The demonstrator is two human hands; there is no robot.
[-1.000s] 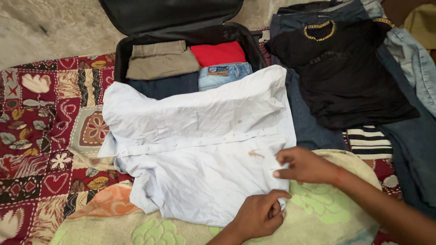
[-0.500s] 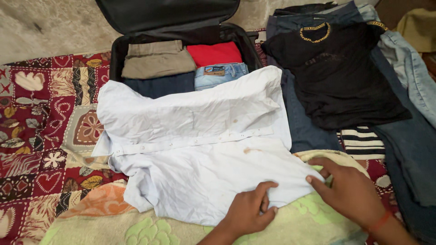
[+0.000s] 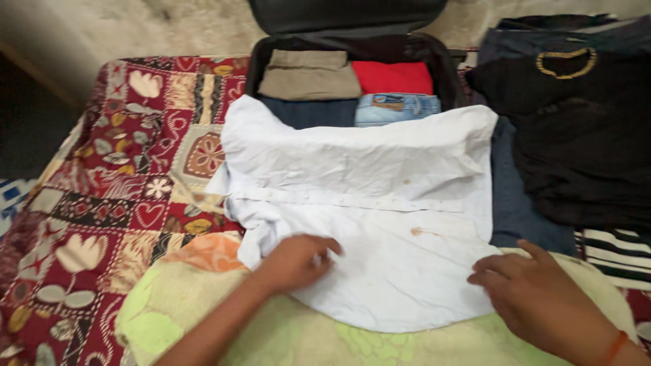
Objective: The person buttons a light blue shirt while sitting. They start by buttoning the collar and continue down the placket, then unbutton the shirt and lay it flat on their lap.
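Fingers of our left hand curl loosely and press down on the lower left part of the pale blue shirt, gripping nothing that we can make out; fingers of our right hand lie flat and spread, palm down, at the shirt's lower right edge, likewise grasping nothing. Item one, the shirt: spread open and crumpled on a light green-and-cream towel, button placket running across its middle, a few brownish stains near the right side (its upper edge drapes over the front rim of the suitcase). Item two, a black suitcase, lid raised, holding a folded khaki garment, a red garment, light blue jeans and a dark navy piece. Item three, a black top with gold neckline lying to the right over dark denim, beside a black-and-white striped garment. Item four, a red patchwork bedspread beneath everything.
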